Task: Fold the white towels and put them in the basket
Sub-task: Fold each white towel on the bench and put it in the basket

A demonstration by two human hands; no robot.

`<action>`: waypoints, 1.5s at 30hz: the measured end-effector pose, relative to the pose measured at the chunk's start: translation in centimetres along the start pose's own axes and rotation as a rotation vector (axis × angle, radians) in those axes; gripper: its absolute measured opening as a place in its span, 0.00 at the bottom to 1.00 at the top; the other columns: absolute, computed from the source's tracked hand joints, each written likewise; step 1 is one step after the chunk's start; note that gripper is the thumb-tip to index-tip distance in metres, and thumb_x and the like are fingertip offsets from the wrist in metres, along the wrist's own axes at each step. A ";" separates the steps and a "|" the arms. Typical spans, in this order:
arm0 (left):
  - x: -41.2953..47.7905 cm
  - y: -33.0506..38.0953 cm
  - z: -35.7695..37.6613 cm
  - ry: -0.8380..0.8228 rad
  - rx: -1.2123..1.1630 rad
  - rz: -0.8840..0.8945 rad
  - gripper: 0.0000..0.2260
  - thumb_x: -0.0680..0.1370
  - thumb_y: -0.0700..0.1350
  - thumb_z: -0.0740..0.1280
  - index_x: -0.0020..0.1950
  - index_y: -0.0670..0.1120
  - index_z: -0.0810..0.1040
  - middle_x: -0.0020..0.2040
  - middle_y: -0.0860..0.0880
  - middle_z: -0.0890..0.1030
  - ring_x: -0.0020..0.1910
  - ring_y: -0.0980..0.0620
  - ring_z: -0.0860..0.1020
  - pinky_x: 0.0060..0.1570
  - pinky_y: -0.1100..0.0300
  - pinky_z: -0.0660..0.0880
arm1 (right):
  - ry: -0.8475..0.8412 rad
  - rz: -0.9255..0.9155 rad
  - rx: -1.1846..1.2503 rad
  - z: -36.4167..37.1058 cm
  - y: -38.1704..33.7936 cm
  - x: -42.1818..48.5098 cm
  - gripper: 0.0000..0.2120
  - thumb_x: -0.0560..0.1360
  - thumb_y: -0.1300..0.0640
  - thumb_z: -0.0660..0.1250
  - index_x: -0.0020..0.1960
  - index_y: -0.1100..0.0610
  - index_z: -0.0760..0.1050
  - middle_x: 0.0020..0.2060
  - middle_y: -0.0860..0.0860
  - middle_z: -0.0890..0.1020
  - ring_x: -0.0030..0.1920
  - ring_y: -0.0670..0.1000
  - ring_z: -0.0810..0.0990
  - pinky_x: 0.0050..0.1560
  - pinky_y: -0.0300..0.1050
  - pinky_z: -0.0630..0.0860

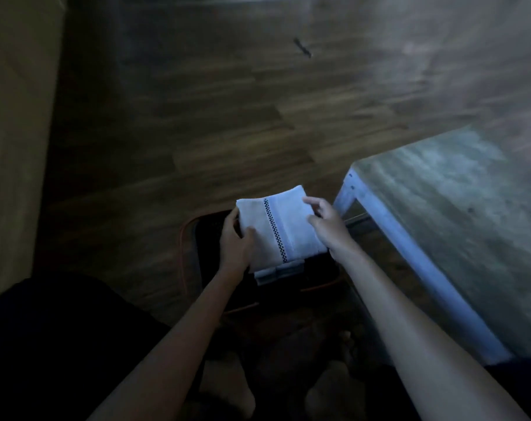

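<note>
**Folded Towel Poised Over the Basket**

Nearest me, at six o'clock in the dim view, my bare feet (227,387) show faintly on the boards, with my forearms reaching forward above them. My left hand (237,241) grips the folded towel (282,226) at its eight o'clock corner, thumb clamped across the top and the fingers tucked out of sight beneath. My right hand (325,223) takes the opposite edge at three o'clock, forefinger and thumb closed on the cloth; blur keeps me from telling how firmly. The towel is white with a checked stripe down the middle. It is held flat and clear of everything, directly over the basket (185,247), a dark tub with an orange rim. Stacked towels (278,273) already lie inside, peeking out at the held towel's six o'clock edge.

By my reading the folding of this piece is finished and the placing step is in hand. The next move calls for lowering it level, squaring it onto the stack, then letting both hands go together so that the fold keeps.

Beyond, a pale table (455,214) stands at three o'clock. The wooden floor (227,117) runs on to twelve, where a small dark scrap (302,47) lies.
</note>
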State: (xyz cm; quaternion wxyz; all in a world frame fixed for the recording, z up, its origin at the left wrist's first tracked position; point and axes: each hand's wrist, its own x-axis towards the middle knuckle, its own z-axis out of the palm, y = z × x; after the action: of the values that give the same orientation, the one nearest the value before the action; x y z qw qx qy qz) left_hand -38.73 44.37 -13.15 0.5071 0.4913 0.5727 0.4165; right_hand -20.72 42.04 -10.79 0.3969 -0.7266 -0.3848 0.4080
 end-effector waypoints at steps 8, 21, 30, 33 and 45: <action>7.0 -12.9 4.1 0.066 0.080 -0.217 0.22 0.76 0.37 0.63 0.70 0.44 0.68 0.64 0.46 0.74 0.62 0.50 0.73 0.60 0.55 0.72 | -0.069 0.229 -0.048 5.2 9.6 9.6 0.19 0.78 0.65 0.55 0.65 0.49 0.71 0.48 0.46 0.76 0.55 0.63 0.76 0.46 0.54 0.76; 10.6 -21.5 7.1 0.071 0.108 -0.212 0.20 0.78 0.38 0.65 0.69 0.41 0.69 0.62 0.42 0.76 0.60 0.48 0.75 0.62 0.51 0.72 | -0.018 0.266 -0.036 7.5 16.8 14.8 0.19 0.77 0.69 0.53 0.64 0.55 0.69 0.42 0.45 0.73 0.34 0.49 0.73 0.28 0.34 0.69; 9.9 -21.4 6.7 0.078 0.479 0.135 0.23 0.76 0.46 0.63 0.70 0.40 0.68 0.68 0.41 0.70 0.65 0.49 0.69 0.66 0.53 0.67 | 0.099 -0.264 -0.897 8.6 17.3 13.6 0.21 0.76 0.63 0.59 0.69 0.60 0.67 0.63 0.59 0.72 0.62 0.60 0.71 0.57 0.55 0.73; 10.4 -21.5 7.1 -0.086 0.787 0.283 0.29 0.77 0.55 0.54 0.75 0.42 0.60 0.75 0.43 0.60 0.74 0.48 0.58 0.68 0.53 0.58 | 0.008 -0.415 -1.134 9.3 18.6 14.4 0.25 0.77 0.53 0.53 0.71 0.61 0.63 0.70 0.59 0.68 0.71 0.58 0.66 0.65 0.56 0.68; 11.8 -23.9 8.2 -0.318 1.172 0.190 0.31 0.78 0.61 0.42 0.78 0.46 0.48 0.78 0.48 0.49 0.77 0.53 0.47 0.70 0.42 0.36 | -0.066 -0.365 -1.242 9.7 22.4 15.8 0.31 0.80 0.45 0.47 0.75 0.65 0.56 0.75 0.61 0.57 0.76 0.56 0.53 0.75 0.57 0.46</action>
State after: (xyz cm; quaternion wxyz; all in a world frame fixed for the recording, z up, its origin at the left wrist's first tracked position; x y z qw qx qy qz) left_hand -34.04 51.73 -39.66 0.1922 0.7935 0.5774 -0.0027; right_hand -18.33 49.85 -38.74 -0.0465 -0.7310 -0.6784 0.0573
